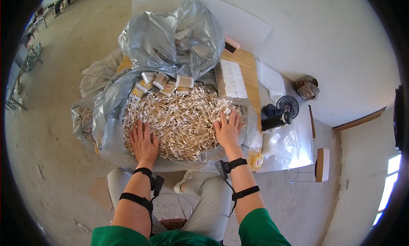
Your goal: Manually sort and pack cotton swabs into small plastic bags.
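A wide heap of loose cotton swabs (179, 122) with wooden sticks and white tips lies in front of me on grey plastic sheeting (106, 114). My left hand (143, 143) rests flat on the heap's near left part, fingers spread. On its right side, my right hand (228, 131) touches the swabs with fingers apart. Neither hand grips anything that I can see. Several small clear packs of swabs (161, 81) lie along the heap's far edge. Beyond the right hand stands a stacked row of white packs (232, 79).
A big grey plastic bag (170, 37) stands at the back of the wooden table (251, 75). To the right, a side table holds a black bottle (277, 121), a small fan (287, 105) and clear plastic film (285, 146). A bag of swabs (85, 118) hangs at the left.
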Motion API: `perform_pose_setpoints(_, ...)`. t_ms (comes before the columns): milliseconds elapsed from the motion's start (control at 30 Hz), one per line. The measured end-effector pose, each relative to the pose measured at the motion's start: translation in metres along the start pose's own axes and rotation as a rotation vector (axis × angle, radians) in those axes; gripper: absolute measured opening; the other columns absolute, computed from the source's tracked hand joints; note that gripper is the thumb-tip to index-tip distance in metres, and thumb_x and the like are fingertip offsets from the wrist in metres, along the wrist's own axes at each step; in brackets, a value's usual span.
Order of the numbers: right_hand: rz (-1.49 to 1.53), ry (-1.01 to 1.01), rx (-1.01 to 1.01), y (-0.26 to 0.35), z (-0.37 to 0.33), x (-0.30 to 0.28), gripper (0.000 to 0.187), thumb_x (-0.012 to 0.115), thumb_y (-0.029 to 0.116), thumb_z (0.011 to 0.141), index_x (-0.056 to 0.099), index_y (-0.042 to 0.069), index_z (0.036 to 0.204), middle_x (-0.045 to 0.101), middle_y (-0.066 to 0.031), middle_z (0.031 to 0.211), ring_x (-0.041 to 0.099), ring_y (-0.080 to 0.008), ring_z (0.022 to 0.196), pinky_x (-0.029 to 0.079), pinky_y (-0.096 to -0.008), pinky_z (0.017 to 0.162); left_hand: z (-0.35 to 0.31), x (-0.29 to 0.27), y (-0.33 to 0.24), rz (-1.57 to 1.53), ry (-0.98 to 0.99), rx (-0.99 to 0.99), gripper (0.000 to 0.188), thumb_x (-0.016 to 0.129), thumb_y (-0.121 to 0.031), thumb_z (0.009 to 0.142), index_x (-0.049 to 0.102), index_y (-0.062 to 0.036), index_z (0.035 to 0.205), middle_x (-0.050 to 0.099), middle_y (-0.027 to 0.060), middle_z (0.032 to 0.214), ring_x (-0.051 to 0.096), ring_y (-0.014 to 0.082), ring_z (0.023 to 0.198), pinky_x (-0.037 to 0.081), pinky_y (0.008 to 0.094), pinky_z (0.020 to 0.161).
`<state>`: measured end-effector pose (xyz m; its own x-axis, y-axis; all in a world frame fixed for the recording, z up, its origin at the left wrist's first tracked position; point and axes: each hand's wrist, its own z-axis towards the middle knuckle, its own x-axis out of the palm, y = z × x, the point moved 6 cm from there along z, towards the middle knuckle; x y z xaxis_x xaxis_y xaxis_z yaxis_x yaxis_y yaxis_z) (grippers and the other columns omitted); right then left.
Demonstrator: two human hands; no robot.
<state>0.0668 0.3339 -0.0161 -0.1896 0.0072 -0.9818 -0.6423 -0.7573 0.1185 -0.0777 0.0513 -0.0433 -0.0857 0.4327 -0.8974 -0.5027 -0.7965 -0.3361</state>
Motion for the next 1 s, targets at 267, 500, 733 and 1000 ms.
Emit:
perform_pose_setpoints(267,0.097,0.033,-0.295,0.147,-0.013,-0.003,0.053,0.051,0.039,0.089,0.036,0.027,0.138,0.026,-0.0155,0.145,0.018,-0.0431,0.134,0.015,-0.0654,0.103,0.0,0.001,-0.003,-0.024,0.012,-0.017,0.047,0.053,-0.024,0.083,0.049,-0.0094,0.127,0.037,0.0119,0.14,0.029,0.0328,0.132,0.019,0.0481,0.11)
perform_pose_setpoints(500,0.184,0.029,-0.502,0.159,-0.023,0.006,0.049,0.051,0.033,0.089,0.04,0.02,0.135,0.04,-0.0095,0.139,0.027,-0.0328,0.133,0.016,-0.0662,0.102,-0.002,0.002,0.001,-0.005,0.009,-0.027,0.048,0.054,-0.025,0.082,0.049,-0.0097,0.127,0.037,0.012,0.14,0.03,0.0332,0.131,0.019,0.0481,0.109)
perform_pose_setpoints(733,-0.046,-0.016,-0.095,0.039,0.002,-0.01,0.046,0.048,0.035,0.09,0.044,0.018,0.132,0.035,-0.0098,0.142,0.023,-0.0359,0.135,0.014,-0.0629,0.105,0.0,-0.003,-0.002,-0.045,0.004,-0.008,0.048,0.053,-0.024,0.082,0.049,-0.0092,0.127,0.038,0.013,0.139,0.03,0.0342,0.13,0.02,0.0495,0.109)
perform_pose_setpoints(1000,0.154,0.007,-0.423,0.149,-0.025,-0.003,0.043,0.05,0.033,0.09,0.046,0.018,0.131,0.042,-0.0088,0.138,0.028,-0.041,0.13,0.013,-0.0654,0.103,-0.001,0.0,0.002,-0.051,0.003,-0.014,0.048,0.053,-0.025,0.082,0.049,-0.0091,0.127,0.038,0.0133,0.139,0.03,0.0346,0.13,0.02,0.0498,0.109)
